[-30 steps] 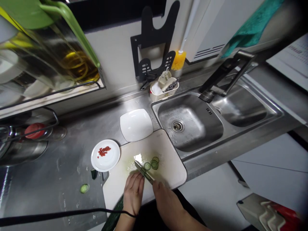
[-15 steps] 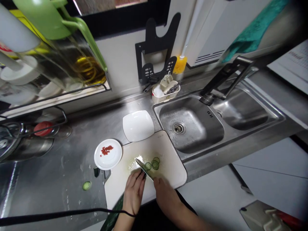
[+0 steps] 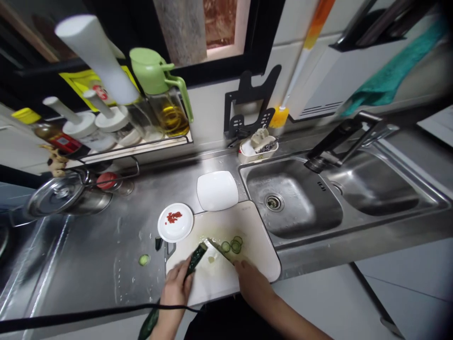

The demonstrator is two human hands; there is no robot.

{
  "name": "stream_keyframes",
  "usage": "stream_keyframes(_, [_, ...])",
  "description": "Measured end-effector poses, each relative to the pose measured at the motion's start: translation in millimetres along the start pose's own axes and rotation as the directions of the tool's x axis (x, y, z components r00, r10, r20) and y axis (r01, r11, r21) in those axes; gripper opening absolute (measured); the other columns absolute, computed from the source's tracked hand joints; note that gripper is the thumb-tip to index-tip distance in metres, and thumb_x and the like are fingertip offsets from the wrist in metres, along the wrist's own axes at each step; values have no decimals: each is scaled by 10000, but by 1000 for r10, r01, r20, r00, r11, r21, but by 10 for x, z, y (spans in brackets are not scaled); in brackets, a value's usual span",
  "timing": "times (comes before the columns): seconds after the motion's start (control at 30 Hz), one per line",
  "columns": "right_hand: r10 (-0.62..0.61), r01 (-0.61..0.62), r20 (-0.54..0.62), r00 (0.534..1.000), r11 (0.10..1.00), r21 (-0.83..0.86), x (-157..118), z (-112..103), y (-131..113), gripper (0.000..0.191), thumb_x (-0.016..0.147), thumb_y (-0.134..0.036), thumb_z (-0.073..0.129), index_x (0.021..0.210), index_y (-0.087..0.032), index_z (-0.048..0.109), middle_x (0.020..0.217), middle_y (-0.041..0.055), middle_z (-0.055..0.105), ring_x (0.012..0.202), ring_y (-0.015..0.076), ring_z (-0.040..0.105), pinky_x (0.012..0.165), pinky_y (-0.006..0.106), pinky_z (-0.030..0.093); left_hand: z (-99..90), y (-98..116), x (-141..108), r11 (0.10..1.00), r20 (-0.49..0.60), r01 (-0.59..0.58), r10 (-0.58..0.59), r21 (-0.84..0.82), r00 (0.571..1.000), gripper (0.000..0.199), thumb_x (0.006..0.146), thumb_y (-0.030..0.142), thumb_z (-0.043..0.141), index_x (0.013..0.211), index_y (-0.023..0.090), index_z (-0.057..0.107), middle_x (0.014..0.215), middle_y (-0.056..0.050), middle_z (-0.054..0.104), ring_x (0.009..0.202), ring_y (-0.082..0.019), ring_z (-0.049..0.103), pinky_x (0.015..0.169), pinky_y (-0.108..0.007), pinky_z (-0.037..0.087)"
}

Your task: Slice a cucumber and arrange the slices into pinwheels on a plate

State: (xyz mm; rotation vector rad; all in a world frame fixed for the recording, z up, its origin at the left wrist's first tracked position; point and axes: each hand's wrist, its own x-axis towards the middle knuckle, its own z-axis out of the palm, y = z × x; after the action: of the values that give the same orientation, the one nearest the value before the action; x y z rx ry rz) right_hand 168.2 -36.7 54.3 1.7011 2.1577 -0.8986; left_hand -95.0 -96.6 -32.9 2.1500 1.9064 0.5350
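My left hand [image 3: 177,284] is wrapped round a long dark green cucumber [image 3: 197,257], whose cut end points up and right over the white cutting board [image 3: 258,245]. The cucumber's other end sticks out beyond my wrist at the lower left. In my right hand [image 3: 253,282] is a knife [image 3: 220,250], its blade reaching up and left across the board, apart from the cucumber. Several thin cucumber slices [image 3: 236,245] lie just right of the blade. A small pale piece [image 3: 211,259] rests between the cucumber and the knife.
A white plate with red bits [image 3: 180,233] overlaps the board's upper left corner. Behind the board is a square white plate [image 3: 217,189]. Cucumber ends [image 3: 144,259] lie on the steel counter at left. The sink [image 3: 293,198] is to the right; a black cord [image 3: 88,322] crosses below.
My left hand has drawn the cucumber left, away from the blade, so its cut end now shows. The knife stays over the board near the slices. The whole view has shifted.
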Motion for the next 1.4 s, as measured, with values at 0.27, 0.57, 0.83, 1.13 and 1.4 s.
stream_keyframes(0.27, [-88,98,80,993,988,-121,-4,-77,76,509,798,13,335,1242,-137,534,1116,132,598,877,190,608,746,265,432,-291,-672,-55,984,11,167,-168,65,986,396,868,374,463,1218,236,583,1027,-63,680,938,-217,631,880,-369,509])
stream_keyframes(0.57, [-177,172,-28,984,976,-130,-54,-120,272,506,818,-22,362,1297,-136,477,1215,161,522,976,219,578,830,295,424,-261,-736,-65,980,21,183,-185,81,983,412,866,350,453,1249,215,518,1131,-68,649,1024,-224,607,916,-377,485])
stream_keyframes(0.83, [-164,143,-107,981,973,-184,-43,-89,401,448,854,-78,397,1287,-159,476,1199,149,519,924,211,590,794,299,446,-312,-303,87,973,-200,214,-195,82,960,440,826,412,544,1199,180,537,1151,-130,602,1079,-280,546,945,-451,427])
stream_keyframes(1.13, [-183,158,-71,980,950,-269,-73,-109,393,530,810,14,360,1305,-143,468,1203,155,544,941,222,597,798,320,464,-9,1203,886,943,221,109,-39,-314,975,185,725,345,685,821,210,603,787,-18,629,792,-184,550,732,-310,412])
stream_keyframes(1.4, [-181,146,-110,977,951,-273,-147,-112,480,551,781,50,379,1281,-147,500,1190,147,561,1003,239,581,825,322,467,279,1226,1255,904,345,287,-173,-316,922,184,679,297,669,682,191,518,683,21,546,708,-144,480,664,-262,332])
